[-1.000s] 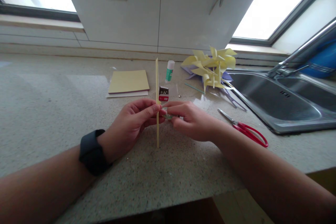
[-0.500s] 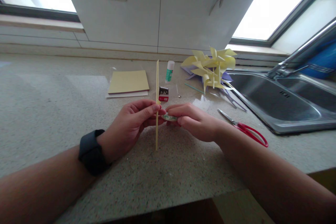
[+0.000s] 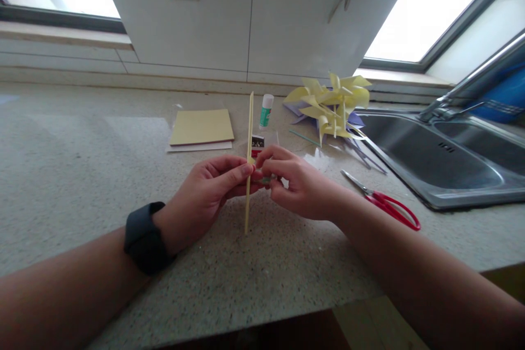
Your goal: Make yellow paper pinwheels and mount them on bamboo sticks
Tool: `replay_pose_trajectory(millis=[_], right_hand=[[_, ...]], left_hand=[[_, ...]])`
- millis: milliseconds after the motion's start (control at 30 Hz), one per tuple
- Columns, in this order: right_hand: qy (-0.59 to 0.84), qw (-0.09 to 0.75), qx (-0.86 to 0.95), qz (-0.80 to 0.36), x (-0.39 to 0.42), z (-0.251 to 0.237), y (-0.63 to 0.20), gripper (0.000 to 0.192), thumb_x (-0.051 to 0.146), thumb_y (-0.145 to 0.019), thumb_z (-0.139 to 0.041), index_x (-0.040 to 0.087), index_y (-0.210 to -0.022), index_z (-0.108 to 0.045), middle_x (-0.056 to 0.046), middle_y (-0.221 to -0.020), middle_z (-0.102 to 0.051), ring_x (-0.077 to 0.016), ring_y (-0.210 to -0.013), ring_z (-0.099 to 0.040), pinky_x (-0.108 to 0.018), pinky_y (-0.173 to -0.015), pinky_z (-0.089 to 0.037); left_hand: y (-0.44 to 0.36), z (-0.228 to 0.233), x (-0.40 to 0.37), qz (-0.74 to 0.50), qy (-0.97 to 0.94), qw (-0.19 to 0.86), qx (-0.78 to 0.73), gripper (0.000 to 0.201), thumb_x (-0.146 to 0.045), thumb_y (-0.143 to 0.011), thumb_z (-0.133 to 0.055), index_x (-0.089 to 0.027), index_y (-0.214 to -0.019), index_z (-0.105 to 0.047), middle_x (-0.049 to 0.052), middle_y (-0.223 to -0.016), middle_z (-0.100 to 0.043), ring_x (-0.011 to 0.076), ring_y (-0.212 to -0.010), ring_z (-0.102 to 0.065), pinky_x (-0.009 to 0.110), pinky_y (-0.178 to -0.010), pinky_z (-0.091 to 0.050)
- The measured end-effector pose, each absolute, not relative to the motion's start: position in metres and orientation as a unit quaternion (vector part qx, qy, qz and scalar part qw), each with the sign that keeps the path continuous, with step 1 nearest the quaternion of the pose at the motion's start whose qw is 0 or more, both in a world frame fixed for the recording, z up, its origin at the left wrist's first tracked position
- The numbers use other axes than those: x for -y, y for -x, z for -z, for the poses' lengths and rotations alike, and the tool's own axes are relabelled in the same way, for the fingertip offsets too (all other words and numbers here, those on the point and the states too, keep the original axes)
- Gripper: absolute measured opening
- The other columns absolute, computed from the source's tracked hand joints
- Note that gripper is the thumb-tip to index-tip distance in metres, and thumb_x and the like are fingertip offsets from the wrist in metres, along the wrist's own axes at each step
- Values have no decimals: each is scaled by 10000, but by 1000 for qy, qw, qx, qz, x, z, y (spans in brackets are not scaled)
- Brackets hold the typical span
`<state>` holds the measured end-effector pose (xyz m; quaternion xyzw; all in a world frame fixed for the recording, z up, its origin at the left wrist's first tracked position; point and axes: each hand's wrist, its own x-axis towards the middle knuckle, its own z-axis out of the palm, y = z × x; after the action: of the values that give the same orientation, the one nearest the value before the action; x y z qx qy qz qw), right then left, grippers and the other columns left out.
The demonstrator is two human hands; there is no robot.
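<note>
My left hand (image 3: 223,178) is closed, its thumb and fingers pinching a piece of yellow paper (image 3: 250,136) that stands upright and is seen nearly edge-on, like a thin strip. Just right of the paper, my right hand (image 3: 295,180) is curled with its fingertips close to the left ones. Between the fingers shows part of a small whitish-green roll of clear tape (image 3: 268,179), mostly covered. The left fingers reach under the paper toward the roll; whether they also grip it is hidden.
Behind the hands are a red box of small metal pieces (image 3: 257,144), a glue stick (image 3: 266,110) and a stack of yellow paper (image 3: 202,127). Yellow and purple paper pinwheels (image 3: 334,101) lie near the sink (image 3: 435,197). Red-handled scissors (image 3: 383,199) rest beside my right forearm.
My right hand has shifted slightly left and up toward the paper, its index finger now more bent. The tape roll is more covered. The paper's top has tipped slightly right.
</note>
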<state>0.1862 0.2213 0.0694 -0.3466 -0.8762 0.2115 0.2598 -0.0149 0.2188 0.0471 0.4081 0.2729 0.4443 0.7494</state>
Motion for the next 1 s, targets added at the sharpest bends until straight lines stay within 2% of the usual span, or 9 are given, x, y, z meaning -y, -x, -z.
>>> replay_pose_trajectory(millis=[533, 1000], right_hand=[[362, 282, 864, -210, -220, -69, -177, 108, 101, -752, -509, 198, -708, -526, -62, -978, -594, -172, -898, -586, -315, -838, -468], [338, 258, 876, -227, -221, -72, -184, 171, 79, -818, -440, 184, -812, -575, -88, -1082, -593, -193, -1029, -582, -358, -961, -454]], left_hand=[[15, -48, -219, -426, -461, 729, -275, 85, -251, -869, -770, -172, -899, -776, 65, -937, -801, 165, -876, -760, 238, -832, -591], [14, -47, -220, -439, -421, 752, -255, 52, -219, -870, -772, -174, -895, -779, 49, -904, -803, 142, -853, -763, 219, -845, -600]])
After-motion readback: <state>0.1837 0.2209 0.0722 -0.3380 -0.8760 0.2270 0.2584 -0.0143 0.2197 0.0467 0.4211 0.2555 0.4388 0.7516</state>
